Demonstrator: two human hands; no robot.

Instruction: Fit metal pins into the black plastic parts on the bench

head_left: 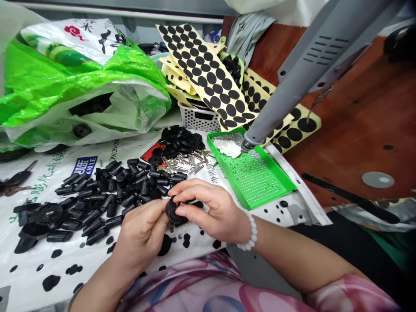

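Observation:
Between my two hands is a round black plastic part (173, 211), held near the table's front edge. My left hand (144, 229) grips it from the left with the fingers closed. From the right, my right hand (208, 210) pinches its rim between thumb and fingers. The fingers cover much of the part. Just beyond lies a heap of black ribbed plastic knobs (112, 190). Behind it sit a pile of round black pieces (178, 141) and scattered small metal strips (186, 164).
A green tray (260, 186) with small metal screws stands at the right, under a grey electric screwdriver (286, 95). Sheets of black round stickers (208, 78) lie over a white basket (198, 119). A green-and-white sack (87, 82) fills the back left. Larger black assemblies (42, 216) lie left.

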